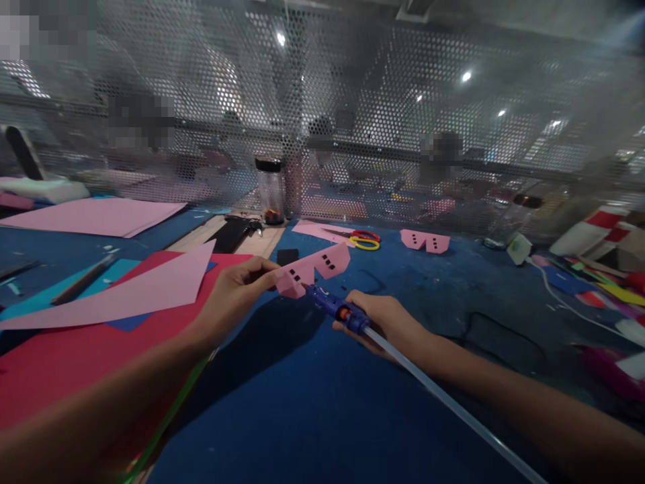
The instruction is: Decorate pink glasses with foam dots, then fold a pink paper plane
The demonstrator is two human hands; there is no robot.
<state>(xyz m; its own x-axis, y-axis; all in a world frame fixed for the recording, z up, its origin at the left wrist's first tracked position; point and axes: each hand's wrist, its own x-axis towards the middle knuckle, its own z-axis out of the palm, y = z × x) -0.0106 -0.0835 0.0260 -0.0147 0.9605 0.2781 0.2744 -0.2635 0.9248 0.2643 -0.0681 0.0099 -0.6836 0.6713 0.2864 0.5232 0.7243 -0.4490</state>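
My left hand (246, 286) pinches the left end of a pink paper cutout (330, 261) marked with small black squares, held up above the blue tabletop. In my right hand (388, 319) is a blue hot glue gun (337, 308), fingers wrapped round its handle. Its nozzle points at the cutout's lower left part; whether it touches the paper I cannot tell. A long clear glue stick (453, 410) runs out of the gun's back toward the lower right. Beyond, a similar pink cutout (426, 241) stands on the table.
Scissors (365, 240) with red and yellow handles lie on pink paper. A lidded jar (271, 191) stands near the perforated metal screen (353, 101). Red sheets (166, 336) and pink paper (131, 292) cover the left side. Coloured scraps (605, 289) and a cable lie right.
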